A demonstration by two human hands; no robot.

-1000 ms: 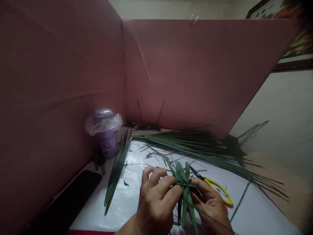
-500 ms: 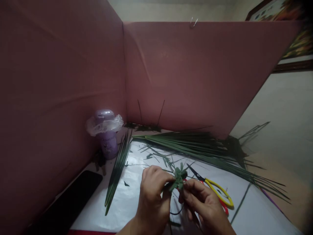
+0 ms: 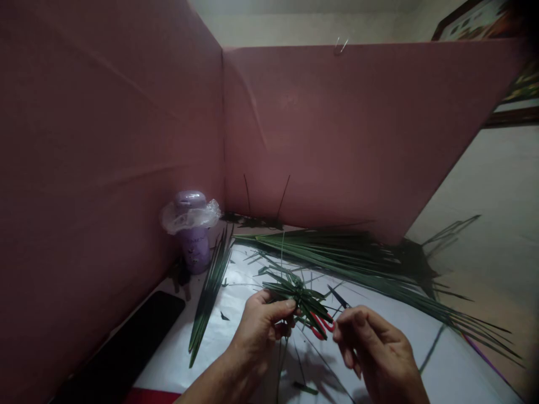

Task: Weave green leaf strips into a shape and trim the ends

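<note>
My left hand [image 3: 263,325] pinches a spiky bunch of green leaf strips [image 3: 301,300], its pointed ends fanning outward and thin strands hanging below. Just to its right is my right hand [image 3: 374,348], apart from the bunch with fingers curled together; whether they hold anything is hidden. A dark scissor blade [image 3: 338,296] shows beyond the right fingertips, its handle covered by that hand. Behind the bunch, red handle loops [image 3: 328,322] are partly visible. A short leaf piece [image 3: 305,388] lies beneath the hands.
Long palm fronds [image 3: 353,261] stretch across the back of the white surface [image 3: 248,286]. A narrower leaf bundle [image 3: 207,303] lies at left, beside a purple bottle [image 3: 196,247] with clear plastic around it and a black flat object [image 3: 143,331]. Pink panels [image 3: 311,134] stand behind and left.
My right hand has pulled away rightward from the leaf bunch. The bunch has turned in my left hand, showing longer pointed strips. The yellow scissor handle is now hidden. The view has shifted slightly.
</note>
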